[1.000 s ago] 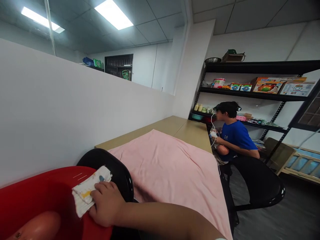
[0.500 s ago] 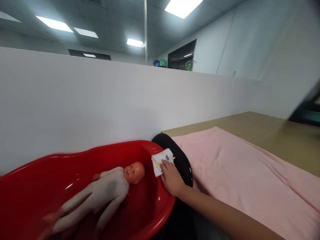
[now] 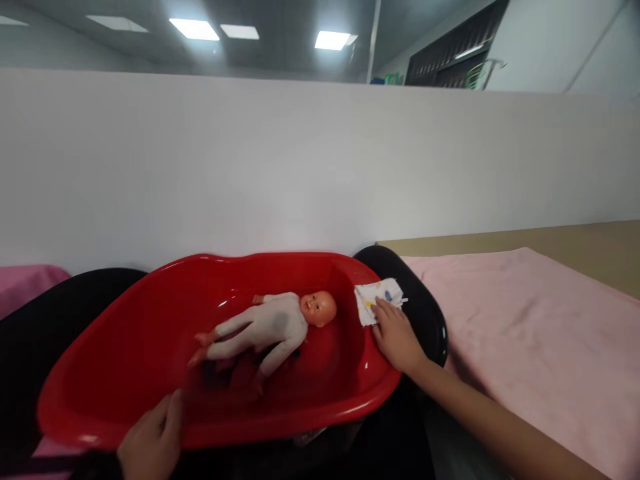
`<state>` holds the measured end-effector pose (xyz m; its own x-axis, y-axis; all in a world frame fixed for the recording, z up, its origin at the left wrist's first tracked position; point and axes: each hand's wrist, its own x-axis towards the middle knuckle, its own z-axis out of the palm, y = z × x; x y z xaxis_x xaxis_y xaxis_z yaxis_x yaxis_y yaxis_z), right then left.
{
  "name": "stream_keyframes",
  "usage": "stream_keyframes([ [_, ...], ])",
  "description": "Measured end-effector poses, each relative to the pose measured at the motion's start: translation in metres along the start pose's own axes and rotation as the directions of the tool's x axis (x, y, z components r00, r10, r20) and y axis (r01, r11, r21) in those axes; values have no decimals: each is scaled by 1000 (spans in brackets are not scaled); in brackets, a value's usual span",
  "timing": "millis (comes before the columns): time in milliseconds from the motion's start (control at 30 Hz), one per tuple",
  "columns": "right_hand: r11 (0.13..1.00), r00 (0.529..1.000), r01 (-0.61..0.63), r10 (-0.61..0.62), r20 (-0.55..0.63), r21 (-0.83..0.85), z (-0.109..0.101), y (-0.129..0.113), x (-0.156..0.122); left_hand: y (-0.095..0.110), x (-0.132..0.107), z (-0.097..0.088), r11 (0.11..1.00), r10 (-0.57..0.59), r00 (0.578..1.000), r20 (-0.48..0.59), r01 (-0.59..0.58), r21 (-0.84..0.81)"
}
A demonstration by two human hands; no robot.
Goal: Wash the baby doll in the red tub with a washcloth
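Note:
A red plastic baby bathtub (image 3: 210,353) fills the lower middle of the view. A baby doll (image 3: 270,327) in a white suit lies on its back inside, head toward the right end. My right hand (image 3: 395,337) is at the tub's right rim, gripping a folded white cloth (image 3: 375,301) with small yellow and blue prints. My left hand (image 3: 153,437) is at the near rim, fingers slightly apart, with nothing visible in it. The doll's feet point toward the left, and a dark patch shows in the water-like shadow beneath its legs.
The tub rests on black seats, one curved seat (image 3: 417,293) showing at the right and another (image 3: 75,313) at the left. A pink towel (image 3: 525,347) covers a tan table (image 3: 575,240) on the right. A white partition wall (image 3: 300,167) runs behind the tub.
The view has swung left, away from the shelves and the seated person, and now takes in the whole tub and doll. My left hand has entered at the near rim. My right hand keeps the cloth.

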<state>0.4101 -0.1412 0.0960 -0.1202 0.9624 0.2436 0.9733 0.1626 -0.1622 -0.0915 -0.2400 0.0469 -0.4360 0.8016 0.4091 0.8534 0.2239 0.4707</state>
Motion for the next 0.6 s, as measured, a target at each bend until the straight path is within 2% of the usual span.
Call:
stream_keyframes([
  [67,1000,1000,11,-12,-15,-12,4,2,1,-10,-1,3,998,-55,996,74,56,-17],
  [167,1000,1000,24,-24,-12,-15,8,5,2,-12,-2,2,995,-93,986,140,95,-11],
  [333,1000,999,13,-13,-32,-17,10,6,1,-5,-1,-2,998,-62,982,178,58,24],
  [600,1000,999,16,-16,-40,-14,7,5,0,-6,0,-1,996,-86,973,214,78,47],
])
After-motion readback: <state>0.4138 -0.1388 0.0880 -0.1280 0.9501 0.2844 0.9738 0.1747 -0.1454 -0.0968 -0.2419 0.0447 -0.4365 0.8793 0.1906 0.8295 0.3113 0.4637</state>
